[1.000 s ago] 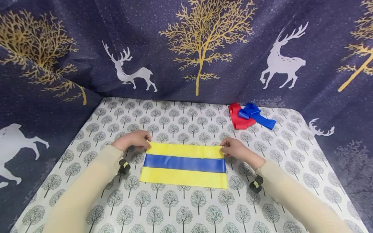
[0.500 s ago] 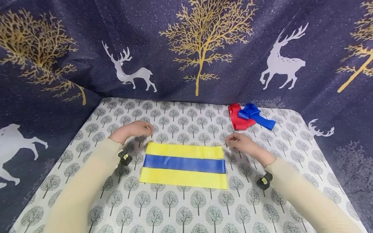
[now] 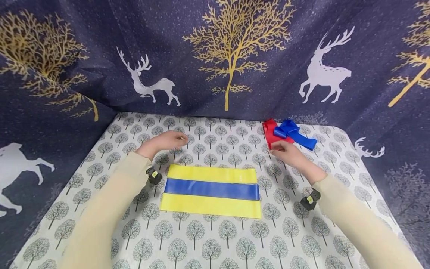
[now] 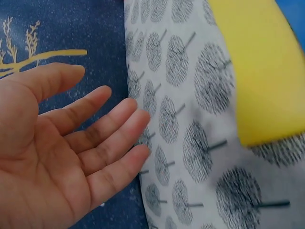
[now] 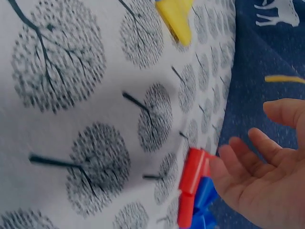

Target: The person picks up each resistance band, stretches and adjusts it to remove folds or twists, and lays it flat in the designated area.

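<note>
Flat on the table lies a wide yellow band [image 3: 211, 206] with a blue band [image 3: 212, 188] stretched across its middle; the two look like strips of stretchy sheet. My left hand [image 3: 168, 140] hovers beyond the yellow band's far left corner, its fingers loosely bent and holding nothing in the left wrist view. Near the crumpled red band [image 3: 268, 129] is my right hand [image 3: 289, 154], its fingers relaxed and nothing in them in the right wrist view. In the head view its fingertips overlap the red band's near edge; whether they touch it I cannot tell. A second blue band [image 3: 295, 134] lies knotted over the red one.
The table wears a white cloth [image 3: 228, 239] printed with grey trees. Behind it hangs a dark blue curtain [image 3: 201, 37] with deer and golden trees. A small black device [image 3: 153, 175] sits on the left wrist, another black device [image 3: 310, 198] on the right.
Both hands have let go of the yellow band's far corners and lifted away. The left hand has moved forward and slightly right, the right hand forward and right towards the red band.
</note>
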Demonstrator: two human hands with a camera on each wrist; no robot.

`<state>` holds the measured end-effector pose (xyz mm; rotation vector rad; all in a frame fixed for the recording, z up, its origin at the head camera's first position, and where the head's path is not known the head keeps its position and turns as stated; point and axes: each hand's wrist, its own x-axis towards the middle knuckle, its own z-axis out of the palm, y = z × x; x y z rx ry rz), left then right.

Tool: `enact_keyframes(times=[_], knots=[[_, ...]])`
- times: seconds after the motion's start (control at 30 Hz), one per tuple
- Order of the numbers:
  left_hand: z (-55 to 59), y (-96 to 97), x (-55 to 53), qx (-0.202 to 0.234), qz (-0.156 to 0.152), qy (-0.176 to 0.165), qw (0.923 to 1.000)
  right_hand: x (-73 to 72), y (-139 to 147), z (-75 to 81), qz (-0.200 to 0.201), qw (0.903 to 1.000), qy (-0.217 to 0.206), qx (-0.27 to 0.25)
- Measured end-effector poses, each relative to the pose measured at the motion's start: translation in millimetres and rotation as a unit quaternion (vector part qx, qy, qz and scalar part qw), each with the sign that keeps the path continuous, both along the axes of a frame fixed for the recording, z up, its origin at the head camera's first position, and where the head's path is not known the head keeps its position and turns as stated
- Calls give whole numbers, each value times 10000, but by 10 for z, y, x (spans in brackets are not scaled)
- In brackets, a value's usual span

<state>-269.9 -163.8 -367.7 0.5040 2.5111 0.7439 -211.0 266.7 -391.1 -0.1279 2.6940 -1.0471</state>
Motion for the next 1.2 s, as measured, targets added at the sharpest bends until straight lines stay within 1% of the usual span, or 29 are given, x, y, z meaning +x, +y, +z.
enact_keyframes(times=[0.23,0.43,0.5,0.63,0.7,0.77,0.93,1.0,1.07,1.2], knots=[[25,242,-83,404,160,-31,9990,-158,227,133,-518,9985,-170,107],[10,479,-168,698,307,-8,9971,-301,376,188,-674,9975,-74,187],[12,565,-188,824,341,-56,9960,-340,407,194,-716,9971,-22,237],[33,763,-208,1037,494,-277,9930,-409,459,190,-789,9961,76,385],[38,874,-215,1119,529,-363,9916,-438,493,173,-825,9955,125,447],[25,977,-229,1162,495,-412,9911,-469,538,143,-829,9945,178,608],[-57,1200,-266,1273,436,-609,9890,-532,687,45,-824,9872,283,1334],[-93,1267,-273,1336,438,-680,9877,-544,755,-11,-859,9846,238,1501],[-125,1326,-272,1483,457,-748,9851,-544,816,-80,-894,9825,144,1629],[-208,1440,-277,1872,587,-997,9755,-532,908,-229,-925,9787,80,1829]])
